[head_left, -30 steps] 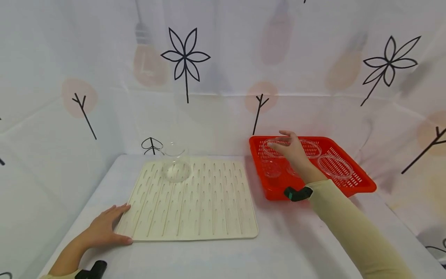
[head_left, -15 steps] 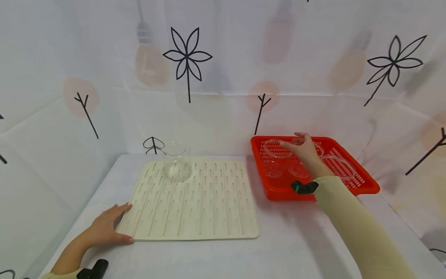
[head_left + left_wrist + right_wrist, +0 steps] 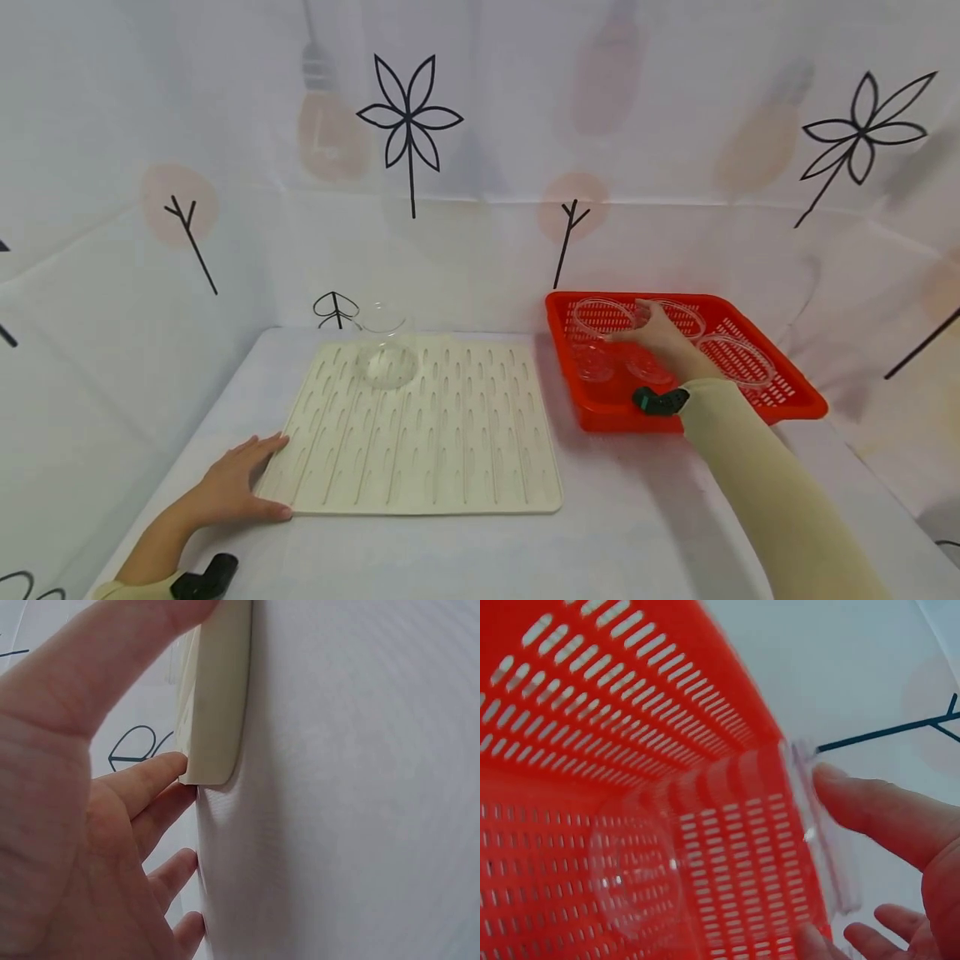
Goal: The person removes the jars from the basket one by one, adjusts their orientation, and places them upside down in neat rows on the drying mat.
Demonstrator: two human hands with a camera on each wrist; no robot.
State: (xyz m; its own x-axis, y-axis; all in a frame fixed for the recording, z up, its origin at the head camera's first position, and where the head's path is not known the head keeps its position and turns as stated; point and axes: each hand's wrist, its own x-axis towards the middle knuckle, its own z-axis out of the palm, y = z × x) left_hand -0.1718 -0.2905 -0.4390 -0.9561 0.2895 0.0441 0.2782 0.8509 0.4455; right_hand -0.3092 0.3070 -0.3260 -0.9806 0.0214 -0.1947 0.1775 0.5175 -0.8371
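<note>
My left hand (image 3: 232,487) rests at the front left corner of a cream ridged mat (image 3: 450,450), fingers and thumb spread along its edges. In the left wrist view, fingertips (image 3: 176,763) touch the mat's corner. My right hand (image 3: 663,337) reaches down into a red slotted basket (image 3: 626,419) holding several clear round-rimmed vessels. In the right wrist view, its thumb (image 3: 870,810) lies beside a clear rim (image 3: 829,840), with the other fingers spread farther down. Another clear vessel (image 3: 634,881) shows against the basket's slots. On the mat's back left stands a clear vessel (image 3: 386,367).
The mat and basket share a white-covered table (image 3: 420,558), the basket standing at the back right. Behind them hangs a white patterned cloth (image 3: 480,258). In the basket, clear vessels (image 3: 592,364) sit to the front left and another (image 3: 738,360) to the right.
My right hand has shifted right over the basket, then lowered into it among the clear vessels. My left hand has stayed at the mat's corner. The head view has shifted slightly.
</note>
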